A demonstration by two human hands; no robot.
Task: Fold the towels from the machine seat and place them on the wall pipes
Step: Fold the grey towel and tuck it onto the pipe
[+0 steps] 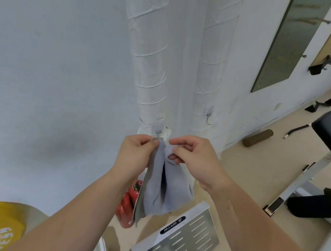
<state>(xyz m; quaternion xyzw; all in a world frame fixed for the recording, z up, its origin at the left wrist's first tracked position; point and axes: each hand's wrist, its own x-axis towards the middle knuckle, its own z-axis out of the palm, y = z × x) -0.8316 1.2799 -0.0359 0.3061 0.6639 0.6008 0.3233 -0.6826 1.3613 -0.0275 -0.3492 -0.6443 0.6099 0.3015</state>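
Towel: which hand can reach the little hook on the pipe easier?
Probably the right hand: it pinches the towel just below the hook on the pipe, while the left hand holds it further aside.

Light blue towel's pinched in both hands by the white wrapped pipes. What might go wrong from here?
The light blue towel is held only by fingertip pinches of the left hand and right hand at its top; a slip could drop it onto the red weights below. The white wrapped wall pipes run upright, so a folded towel may slide off.
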